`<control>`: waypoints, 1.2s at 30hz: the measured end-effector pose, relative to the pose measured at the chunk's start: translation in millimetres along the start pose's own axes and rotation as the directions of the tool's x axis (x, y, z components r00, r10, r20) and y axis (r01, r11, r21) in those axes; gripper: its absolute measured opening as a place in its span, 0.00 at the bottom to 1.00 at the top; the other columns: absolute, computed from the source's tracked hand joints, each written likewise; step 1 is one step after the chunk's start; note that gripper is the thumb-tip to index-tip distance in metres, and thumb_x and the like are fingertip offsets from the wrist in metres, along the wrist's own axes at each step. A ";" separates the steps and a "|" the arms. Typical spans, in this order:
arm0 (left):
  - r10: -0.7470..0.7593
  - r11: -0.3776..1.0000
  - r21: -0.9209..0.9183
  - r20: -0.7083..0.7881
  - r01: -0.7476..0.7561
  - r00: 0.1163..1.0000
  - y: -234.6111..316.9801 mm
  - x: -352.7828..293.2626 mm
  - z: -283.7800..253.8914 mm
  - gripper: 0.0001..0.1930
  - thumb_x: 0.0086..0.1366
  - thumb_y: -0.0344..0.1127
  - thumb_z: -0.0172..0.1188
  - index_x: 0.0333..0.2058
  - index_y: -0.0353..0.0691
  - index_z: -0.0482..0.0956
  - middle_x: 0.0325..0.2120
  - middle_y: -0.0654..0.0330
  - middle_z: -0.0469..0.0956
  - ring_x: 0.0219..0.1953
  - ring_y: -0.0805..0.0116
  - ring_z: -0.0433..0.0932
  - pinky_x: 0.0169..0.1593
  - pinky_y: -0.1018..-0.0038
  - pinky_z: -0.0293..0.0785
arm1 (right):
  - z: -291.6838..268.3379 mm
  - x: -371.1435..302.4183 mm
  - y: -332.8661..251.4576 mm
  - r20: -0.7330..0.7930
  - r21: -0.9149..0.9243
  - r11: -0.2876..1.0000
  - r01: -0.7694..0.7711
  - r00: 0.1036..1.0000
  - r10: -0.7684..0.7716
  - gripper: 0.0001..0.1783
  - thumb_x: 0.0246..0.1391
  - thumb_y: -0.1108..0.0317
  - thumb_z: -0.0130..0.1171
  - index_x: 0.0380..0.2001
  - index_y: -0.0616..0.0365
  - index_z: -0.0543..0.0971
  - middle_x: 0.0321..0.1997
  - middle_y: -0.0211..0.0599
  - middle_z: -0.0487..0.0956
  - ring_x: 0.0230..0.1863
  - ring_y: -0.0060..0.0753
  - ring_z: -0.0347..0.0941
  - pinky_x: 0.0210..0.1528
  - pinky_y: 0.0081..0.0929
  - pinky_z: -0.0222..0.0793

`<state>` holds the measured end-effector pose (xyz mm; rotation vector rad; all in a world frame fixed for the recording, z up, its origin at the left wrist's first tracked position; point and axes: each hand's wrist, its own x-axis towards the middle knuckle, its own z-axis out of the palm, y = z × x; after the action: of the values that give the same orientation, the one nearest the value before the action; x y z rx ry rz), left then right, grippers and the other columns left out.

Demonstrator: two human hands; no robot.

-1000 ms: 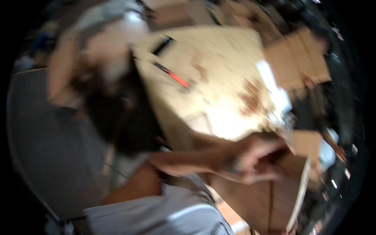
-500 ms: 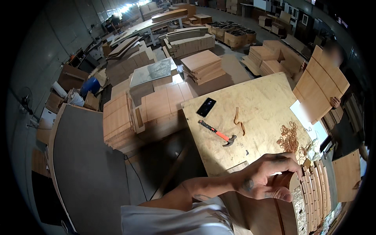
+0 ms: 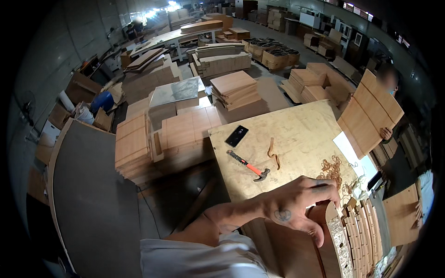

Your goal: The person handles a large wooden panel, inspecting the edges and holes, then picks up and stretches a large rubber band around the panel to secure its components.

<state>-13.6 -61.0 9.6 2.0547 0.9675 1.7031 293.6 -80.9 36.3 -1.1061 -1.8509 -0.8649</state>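
My left hand [image 3: 303,206] reaches across from the lower left and grips the upper end of a brown wooden panel [image 3: 296,248]. Its thumb lies on the near face and its fingers bend over the top, partly hidden. The panel has a dark groove and a rough particleboard edge [image 3: 340,245] with small holes. Beyond my wrist, a claw hammer [image 3: 250,166] with an orange and black handle lies on the worktable [image 3: 296,125]. A black phone [image 3: 237,136] and a brown strip [image 3: 272,153] are there too. My right hand is out of sight.
Tan rubber bands [image 3: 331,169] lie in a heap at the table's right side. Several slotted boards [image 3: 364,231] stand beside my panel. A person across the table holds a grooved panel [image 3: 371,116]; another person's hand [image 3: 417,215] touches a board. Stacked panels [image 3: 190,125] stand left.
My left hand has shifted slightly left, its thumb now lower on the panel. The panel's particleboard edge shows more plainly. The whole view has shifted a little.
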 end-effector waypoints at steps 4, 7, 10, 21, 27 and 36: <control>-0.048 0.996 0.073 0.021 0.047 0.999 5.2 2.0 -0.1 0.33 0.38 0.54 0.73 0.33 0.35 0.68 0.27 0.58 0.70 0.25 0.63 0.71 0.30 0.70 0.68 | -8.6 5.6 -5.3 0.062 0.027 0.998 -0.050 0.997 0.048 0.37 0.58 0.37 0.39 0.38 0.63 0.81 0.26 0.41 0.79 0.20 0.31 0.68 0.21 0.30 0.60; -0.206 0.979 0.016 0.028 0.206 0.978 15.0 -0.2 -1.5 0.27 0.40 0.43 0.75 0.35 0.36 0.71 0.27 0.60 0.71 0.32 0.68 0.73 0.36 0.75 0.67 | -7.2 3.5 -3.7 0.120 0.088 0.993 -0.079 0.990 0.068 0.30 0.59 0.43 0.45 0.38 0.63 0.80 0.28 0.41 0.80 0.23 0.31 0.73 0.19 0.25 0.63; -0.124 0.990 0.061 -0.026 0.125 0.992 13.0 -0.7 2.7 0.30 0.39 0.49 0.74 0.34 0.36 0.69 0.26 0.60 0.71 0.25 0.68 0.69 0.31 0.74 0.67 | -25.9 12.5 -14.9 0.318 0.073 0.987 -0.141 0.942 0.111 0.19 0.57 0.61 0.51 0.43 0.66 0.76 0.34 0.43 0.79 0.32 0.38 0.75 0.41 0.36 0.71; -0.105 0.991 0.084 0.068 0.100 0.992 22.7 -3.5 -6.0 0.26 0.40 0.44 0.75 0.32 0.36 0.72 0.26 0.60 0.73 0.30 0.72 0.73 0.34 0.77 0.68 | -47.0 11.6 -10.9 0.415 0.034 0.994 -0.106 0.906 0.082 0.28 0.60 0.47 0.45 0.43 0.64 0.77 0.34 0.44 0.78 0.33 0.45 0.75 0.36 0.36 0.69; -0.311 0.948 -0.100 -0.067 0.303 0.948 11.7 -10.5 8.4 0.28 0.38 0.45 0.76 0.33 0.34 0.73 0.27 0.61 0.73 0.30 0.74 0.71 0.37 0.79 0.67 | -28.1 7.7 -0.5 0.271 0.048 0.986 -0.162 0.952 0.143 0.32 0.57 0.39 0.44 0.40 0.59 0.80 0.30 0.41 0.78 0.29 0.41 0.75 0.34 0.34 0.69; -0.366 0.914 -0.230 -0.105 0.335 0.925 11.9 -12.6 13.2 0.30 0.42 0.46 0.74 0.37 0.29 0.73 0.31 0.57 0.72 0.36 0.69 0.73 0.43 0.75 0.68 | -24.9 -6.0 10.5 0.300 -0.021 0.989 -0.146 0.943 0.145 0.43 0.53 0.30 0.38 0.42 0.64 0.78 0.14 0.32 0.61 0.19 0.33 0.61 0.27 0.31 0.56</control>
<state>1.7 -75.5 4.3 1.5321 1.0760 1.6931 312.1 -100.1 43.8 -1.4188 -1.9820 -0.6357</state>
